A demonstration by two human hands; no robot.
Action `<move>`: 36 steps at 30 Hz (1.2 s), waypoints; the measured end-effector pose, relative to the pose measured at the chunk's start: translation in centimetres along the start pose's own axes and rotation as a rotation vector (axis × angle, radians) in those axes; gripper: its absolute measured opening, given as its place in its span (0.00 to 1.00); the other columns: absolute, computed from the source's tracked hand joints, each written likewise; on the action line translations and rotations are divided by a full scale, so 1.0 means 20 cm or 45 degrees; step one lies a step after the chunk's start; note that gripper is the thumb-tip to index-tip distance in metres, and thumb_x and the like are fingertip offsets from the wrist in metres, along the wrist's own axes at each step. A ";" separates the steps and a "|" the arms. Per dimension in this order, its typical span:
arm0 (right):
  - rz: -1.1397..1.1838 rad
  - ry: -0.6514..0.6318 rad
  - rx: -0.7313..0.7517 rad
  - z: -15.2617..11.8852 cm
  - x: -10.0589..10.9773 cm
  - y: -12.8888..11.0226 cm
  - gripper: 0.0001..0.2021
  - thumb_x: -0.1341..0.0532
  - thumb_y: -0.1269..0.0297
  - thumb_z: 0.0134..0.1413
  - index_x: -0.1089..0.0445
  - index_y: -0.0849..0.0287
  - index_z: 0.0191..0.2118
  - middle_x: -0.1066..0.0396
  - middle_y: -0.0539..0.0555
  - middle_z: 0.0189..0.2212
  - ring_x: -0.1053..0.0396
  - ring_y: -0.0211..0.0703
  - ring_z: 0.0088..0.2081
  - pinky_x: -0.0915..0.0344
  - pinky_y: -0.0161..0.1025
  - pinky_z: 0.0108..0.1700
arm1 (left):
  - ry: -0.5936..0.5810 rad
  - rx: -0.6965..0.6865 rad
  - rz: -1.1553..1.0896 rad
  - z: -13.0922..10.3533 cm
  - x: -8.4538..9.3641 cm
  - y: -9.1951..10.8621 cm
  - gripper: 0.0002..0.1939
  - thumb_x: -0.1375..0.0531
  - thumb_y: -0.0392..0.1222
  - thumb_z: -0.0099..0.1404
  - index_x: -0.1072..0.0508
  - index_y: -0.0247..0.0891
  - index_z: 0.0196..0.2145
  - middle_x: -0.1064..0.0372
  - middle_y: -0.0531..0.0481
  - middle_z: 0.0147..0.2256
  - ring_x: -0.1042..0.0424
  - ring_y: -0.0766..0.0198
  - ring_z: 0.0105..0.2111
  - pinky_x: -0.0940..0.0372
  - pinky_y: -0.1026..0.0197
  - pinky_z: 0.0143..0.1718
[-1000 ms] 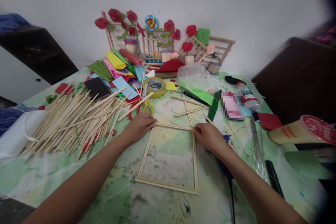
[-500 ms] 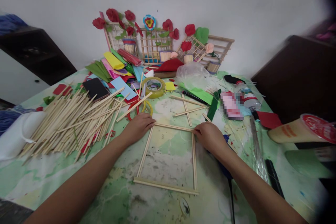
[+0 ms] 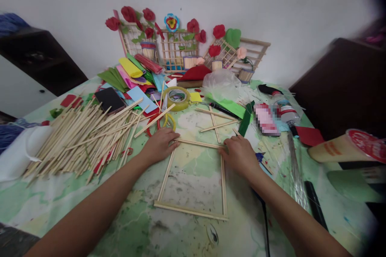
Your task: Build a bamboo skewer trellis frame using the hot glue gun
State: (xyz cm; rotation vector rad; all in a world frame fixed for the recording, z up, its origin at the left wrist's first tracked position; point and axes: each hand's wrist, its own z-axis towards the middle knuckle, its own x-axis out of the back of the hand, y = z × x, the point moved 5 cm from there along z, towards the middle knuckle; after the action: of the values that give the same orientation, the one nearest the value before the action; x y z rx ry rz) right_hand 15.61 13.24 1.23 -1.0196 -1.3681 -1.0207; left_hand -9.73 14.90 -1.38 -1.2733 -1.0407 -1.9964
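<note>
A four-sided frame of thin wooden sticks [image 3: 223, 186] lies on the table in front of me. Its far side is a stick [image 3: 197, 143] that I pinch at both ends. My left hand [image 3: 159, 144] is closed on the left end, and my right hand [image 3: 239, 156] is closed on the right end near the corner. The thicker near stick [image 3: 190, 211] rests across the bottom of the frame. Just beyond the hands lie several loose crossed sticks [image 3: 213, 122]. Scissors [image 3: 170, 121] with red and yellow handles are beside my left hand, partly under sticks.
A big pile of sticks [image 3: 78, 140] spreads on the left. Clear tape [image 3: 176, 98] and coloured paper [image 3: 131, 68] lie farther back. Stick trellises with paper flowers [image 3: 179, 50] lean on the wall. At right are a drink cup [image 3: 334, 148], a plastic bottle [image 3: 288, 112] and a cable [image 3: 266, 225].
Both hands keep their grip at the far stick. The right hand's fingers have shifted slightly up onto its end, and the stick sits slightly differently at the corners.
</note>
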 end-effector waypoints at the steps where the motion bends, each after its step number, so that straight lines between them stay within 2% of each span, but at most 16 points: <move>1: 0.002 0.013 0.003 0.00 0.00 -0.01 0.11 0.42 0.59 0.53 0.28 0.60 0.33 0.28 0.59 0.33 0.35 0.52 0.41 0.46 0.42 0.41 | 0.002 0.010 -0.005 0.00 0.00 0.00 0.16 0.45 0.46 0.64 0.27 0.35 0.45 0.30 0.41 0.39 0.33 0.53 0.43 0.38 0.50 0.46; 7: 0.042 0.023 0.041 0.01 -0.03 -0.04 0.10 0.42 0.60 0.51 0.29 0.60 0.36 0.30 0.59 0.34 0.36 0.52 0.41 0.47 0.43 0.42 | 0.001 0.063 -0.012 0.01 0.00 0.02 0.16 0.44 0.46 0.62 0.27 0.34 0.43 0.31 0.42 0.37 0.33 0.54 0.42 0.38 0.51 0.47; 20: 0.040 -0.035 0.039 0.02 -0.03 -0.03 0.08 0.44 0.65 0.52 0.29 0.61 0.35 0.29 0.60 0.34 0.36 0.52 0.41 0.48 0.42 0.41 | 0.015 0.030 -0.004 0.00 -0.01 0.02 0.13 0.44 0.44 0.61 0.26 0.37 0.41 0.32 0.44 0.36 0.34 0.54 0.42 0.39 0.51 0.47; 26: 0.028 -0.045 0.043 0.02 -0.03 -0.03 0.08 0.44 0.66 0.53 0.30 0.61 0.33 0.29 0.60 0.34 0.36 0.51 0.41 0.48 0.42 0.41 | -0.003 0.029 -0.007 0.01 0.00 0.03 0.14 0.44 0.43 0.61 0.26 0.34 0.41 0.32 0.43 0.36 0.34 0.54 0.41 0.39 0.51 0.46; 33: 0.026 -0.048 0.044 0.02 -0.02 -0.03 0.08 0.43 0.63 0.53 0.30 0.61 0.34 0.29 0.59 0.34 0.36 0.51 0.41 0.47 0.42 0.42 | 0.009 0.014 -0.001 0.00 0.00 0.02 0.15 0.44 0.44 0.61 0.27 0.35 0.42 0.32 0.43 0.37 0.34 0.54 0.42 0.39 0.51 0.46; 36: 0.038 0.029 0.026 -0.01 0.02 0.00 0.11 0.44 0.60 0.56 0.29 0.62 0.35 0.29 0.60 0.35 0.36 0.52 0.42 0.47 0.43 0.43 | 0.024 0.019 -0.010 -0.01 0.00 0.01 0.16 0.44 0.46 0.62 0.28 0.36 0.44 0.32 0.43 0.38 0.34 0.54 0.42 0.39 0.50 0.47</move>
State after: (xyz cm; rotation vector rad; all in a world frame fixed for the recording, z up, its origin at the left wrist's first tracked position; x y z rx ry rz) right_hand 15.62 13.06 1.61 -1.0076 -1.3382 -0.9914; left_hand -9.66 14.70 -1.45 -1.2421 -1.0516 -1.9989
